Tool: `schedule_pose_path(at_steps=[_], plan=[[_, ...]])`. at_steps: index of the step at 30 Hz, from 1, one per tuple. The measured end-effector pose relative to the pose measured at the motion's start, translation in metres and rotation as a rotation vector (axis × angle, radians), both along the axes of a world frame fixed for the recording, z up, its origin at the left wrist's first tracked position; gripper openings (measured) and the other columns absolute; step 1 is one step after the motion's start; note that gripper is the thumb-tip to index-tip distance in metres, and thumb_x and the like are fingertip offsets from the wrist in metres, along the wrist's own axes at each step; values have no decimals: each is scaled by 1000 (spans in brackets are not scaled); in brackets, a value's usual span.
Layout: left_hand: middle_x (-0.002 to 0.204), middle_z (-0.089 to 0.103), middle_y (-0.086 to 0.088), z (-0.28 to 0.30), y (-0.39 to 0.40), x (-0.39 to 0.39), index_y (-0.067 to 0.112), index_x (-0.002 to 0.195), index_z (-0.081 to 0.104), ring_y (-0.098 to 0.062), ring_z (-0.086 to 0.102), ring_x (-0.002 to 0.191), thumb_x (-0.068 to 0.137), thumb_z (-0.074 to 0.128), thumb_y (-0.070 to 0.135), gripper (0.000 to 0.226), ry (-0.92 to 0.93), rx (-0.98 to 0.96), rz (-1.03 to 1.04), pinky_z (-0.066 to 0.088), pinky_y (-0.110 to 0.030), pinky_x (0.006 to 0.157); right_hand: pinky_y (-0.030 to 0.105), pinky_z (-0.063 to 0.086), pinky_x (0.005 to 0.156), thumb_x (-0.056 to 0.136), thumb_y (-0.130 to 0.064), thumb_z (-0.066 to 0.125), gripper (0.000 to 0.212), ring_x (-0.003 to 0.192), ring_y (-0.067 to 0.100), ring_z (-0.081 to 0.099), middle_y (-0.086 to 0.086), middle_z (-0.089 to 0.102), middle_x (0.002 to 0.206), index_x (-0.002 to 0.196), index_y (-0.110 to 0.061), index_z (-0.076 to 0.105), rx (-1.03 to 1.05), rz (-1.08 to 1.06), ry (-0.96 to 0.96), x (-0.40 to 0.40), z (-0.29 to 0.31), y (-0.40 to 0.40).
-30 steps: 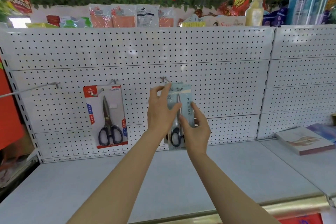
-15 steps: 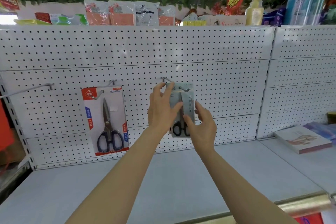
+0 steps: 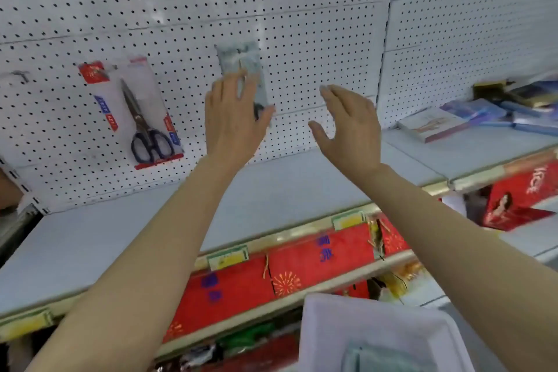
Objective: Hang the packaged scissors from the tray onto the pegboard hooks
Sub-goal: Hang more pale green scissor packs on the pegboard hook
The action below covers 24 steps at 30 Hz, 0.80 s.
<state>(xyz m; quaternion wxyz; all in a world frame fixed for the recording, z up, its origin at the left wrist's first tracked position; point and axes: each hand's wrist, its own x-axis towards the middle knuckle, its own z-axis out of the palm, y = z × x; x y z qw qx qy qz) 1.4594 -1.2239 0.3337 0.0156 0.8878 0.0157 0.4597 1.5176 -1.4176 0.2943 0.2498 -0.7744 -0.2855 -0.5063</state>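
Left hand [image 3: 234, 121] flat against grey scissors pack [image 3: 241, 65] on pegboard [image 3: 302, 24], grip unclear; right hand [image 3: 347, 130] spread, empty. Pack looks light, stiff card, top-hung: pinch card edge.

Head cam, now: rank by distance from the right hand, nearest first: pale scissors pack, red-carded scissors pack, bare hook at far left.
From the right hand:
1. Pale scissors pack, on the pegboard just to its left, partly behind the left hand.
2. Red-carded scissors pack, hanging further left.
3. Bare hook, at the frame's left edge, farthest.
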Motion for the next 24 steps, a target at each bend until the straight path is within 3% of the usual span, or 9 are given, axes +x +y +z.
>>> schedule_pose_path(at_steps=[5,8,13,18,22,24], plan=[[132,55,-10,-89,-63,-19,11,132,57,-32,49,119,91,56,33,46,25,-122,-174,37,-41,100,41,43,92,84,-32,62,51,109,31,59,11,63,122,127,-5,59,-67,-66,95,-33,-60,-66],[129,57,-9,-170,-103,-23,12,130,59,-32,51,116,89,59,27,43,162,-146,-268,39,-41,97,41,43,90,83,-30,63,49,105,32,60,12,64,119,125,-5,60,-87,-132,191,-44,-123,-105],[131,56,-12,-324,-150,-32,10,131,57,-35,52,117,86,64,22,47,604,-204,-317,39,-44,100,41,45,88,83,-23,66,44,104,30,59,12,65,115,122,-4,62,-118,-218,372,-62,-233,-157],[147,36,-9,-454,-175,-47,12,147,35,-31,37,133,97,52,32,57,1298,-242,-117,33,-40,109,41,44,89,87,-24,62,45,107,29,56,12,64,118,126,-3,59,-218,-283,594,-89,-337,-188],[137,45,-15,-530,-190,-58,6,135,45,-35,44,126,93,59,39,55,1597,-383,-46,41,-42,103,44,47,89,85,-26,62,45,104,32,60,14,66,116,123,-1,62,-281,-315,728,-110,-411,-198],[135,46,-18,-557,-198,-63,4,134,45,-37,46,125,89,62,46,65,1687,-509,24,44,-43,101,46,49,88,85,-28,61,45,102,33,61,15,66,115,121,-1,63,-300,-315,783,-120,-439,-199]])
